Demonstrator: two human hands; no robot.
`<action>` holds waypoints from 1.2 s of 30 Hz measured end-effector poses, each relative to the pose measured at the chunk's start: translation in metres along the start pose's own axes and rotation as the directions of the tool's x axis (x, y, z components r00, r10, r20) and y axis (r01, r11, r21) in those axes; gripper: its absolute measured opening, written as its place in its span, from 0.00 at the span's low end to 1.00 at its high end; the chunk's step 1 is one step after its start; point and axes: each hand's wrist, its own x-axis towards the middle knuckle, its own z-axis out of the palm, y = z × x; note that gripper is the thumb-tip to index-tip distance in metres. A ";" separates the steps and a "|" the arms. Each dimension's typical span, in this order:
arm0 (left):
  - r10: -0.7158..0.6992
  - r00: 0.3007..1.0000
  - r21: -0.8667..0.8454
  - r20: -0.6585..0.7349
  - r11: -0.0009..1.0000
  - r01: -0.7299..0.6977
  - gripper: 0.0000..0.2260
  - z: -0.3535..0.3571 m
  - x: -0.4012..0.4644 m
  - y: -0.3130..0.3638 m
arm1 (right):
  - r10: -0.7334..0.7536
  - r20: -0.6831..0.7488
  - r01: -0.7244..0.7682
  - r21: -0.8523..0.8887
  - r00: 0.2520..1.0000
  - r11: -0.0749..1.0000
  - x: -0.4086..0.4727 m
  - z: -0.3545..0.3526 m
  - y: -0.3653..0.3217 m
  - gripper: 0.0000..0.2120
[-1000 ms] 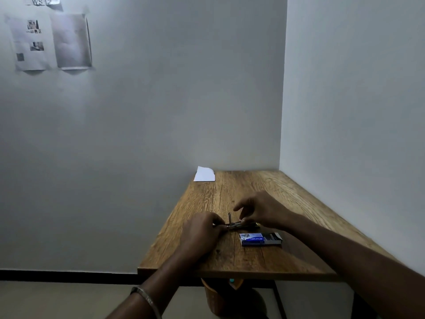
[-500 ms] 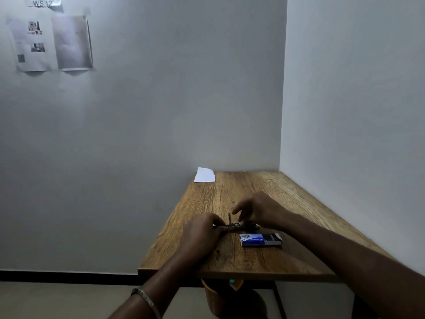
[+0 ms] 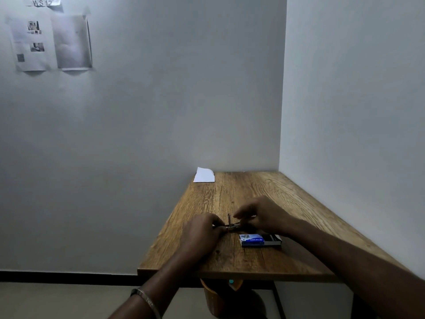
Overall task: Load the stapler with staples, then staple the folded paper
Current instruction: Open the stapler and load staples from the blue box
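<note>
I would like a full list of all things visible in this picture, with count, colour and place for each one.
table: 1, brown wood, in the corner against the right wall
folded paper: 1, white, far left corner of the table
stapler: 1, dark metal, small, near part of the table between both hands, a part standing up
staple box: 1, blue and black, on the table just nearer than the stapler
printed sheets: 2, white and grey, taped on the wall, upper left
label: 1, white, reads WS 12, above the sheets
bin: 1, brown, under the table
bracelet: 1, silver, on the left wrist
left hand: 1, grips the stapler's left end
right hand: 1, fingers curled at the stapler's right end
</note>
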 end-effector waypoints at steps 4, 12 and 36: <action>0.003 1.000 0.005 0.000 1.000 -0.003 0.09 0.000 0.000 0.000 | 0.032 0.113 -0.036 0.026 0.993 0.999 -0.002 -0.003 0.002 0.12; -0.003 1.000 0.012 -0.011 1.000 0.004 0.10 0.001 0.001 0.001 | 0.139 0.205 -0.165 0.113 0.969 0.980 0.000 -0.005 0.006 0.17; -0.002 1.000 -0.013 0.015 1.000 0.002 0.10 0.002 0.001 -0.003 | -0.028 0.003 0.027 0.081 1.000 0.996 0.015 -0.004 -0.020 0.13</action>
